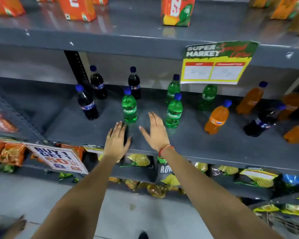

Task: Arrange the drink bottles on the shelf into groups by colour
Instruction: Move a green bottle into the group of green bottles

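On the grey shelf (205, 144) stand three dark cola bottles (87, 105) at the left, several green bottles (129, 107) in the middle, and orange bottles (217, 118) at the right. One more dark bottle (261, 122) stands among the orange ones. My left hand (116, 140) lies flat over the shelf's front edge, just below the nearest green bottle, fingers straight, holding nothing. My right hand (155, 130) hovers flat between two green bottles, touching neither.
A paper price sign (216, 66) hangs from the shelf above and hides part of the back row. Juice cartons (177, 12) stand on the upper shelf. Snack bags (140, 160) and a "Buy 1 Get 1" card (57, 157) fill the shelf below.
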`<state>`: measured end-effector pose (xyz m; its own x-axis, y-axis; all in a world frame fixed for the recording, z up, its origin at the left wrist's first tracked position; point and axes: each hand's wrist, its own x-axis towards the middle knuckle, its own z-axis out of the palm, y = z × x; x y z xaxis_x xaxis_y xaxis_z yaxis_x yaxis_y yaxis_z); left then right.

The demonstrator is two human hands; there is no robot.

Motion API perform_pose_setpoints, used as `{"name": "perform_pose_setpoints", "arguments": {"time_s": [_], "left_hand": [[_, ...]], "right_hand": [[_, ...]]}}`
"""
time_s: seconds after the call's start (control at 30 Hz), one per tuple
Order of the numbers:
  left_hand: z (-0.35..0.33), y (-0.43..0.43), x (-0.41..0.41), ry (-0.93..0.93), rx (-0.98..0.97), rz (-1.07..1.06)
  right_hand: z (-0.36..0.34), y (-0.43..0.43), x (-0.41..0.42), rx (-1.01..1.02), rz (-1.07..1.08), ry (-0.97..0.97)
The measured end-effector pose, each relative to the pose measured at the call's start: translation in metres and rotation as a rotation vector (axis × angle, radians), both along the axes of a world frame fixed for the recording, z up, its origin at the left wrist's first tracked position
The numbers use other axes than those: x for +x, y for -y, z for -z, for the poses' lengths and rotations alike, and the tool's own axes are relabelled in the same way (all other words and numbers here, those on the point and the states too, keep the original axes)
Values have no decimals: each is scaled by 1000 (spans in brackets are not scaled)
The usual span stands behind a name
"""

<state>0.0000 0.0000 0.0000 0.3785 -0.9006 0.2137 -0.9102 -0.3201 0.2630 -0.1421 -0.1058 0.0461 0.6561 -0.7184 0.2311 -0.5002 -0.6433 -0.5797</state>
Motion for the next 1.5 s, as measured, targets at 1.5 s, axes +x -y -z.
{"name": "perform_pose_setpoints", "arguments": {"time_s": [1.5], "left_hand": [[2, 59, -103, -36, 67, 258]], "right_hand": [[15, 57, -130, 174, 600, 355]]}}
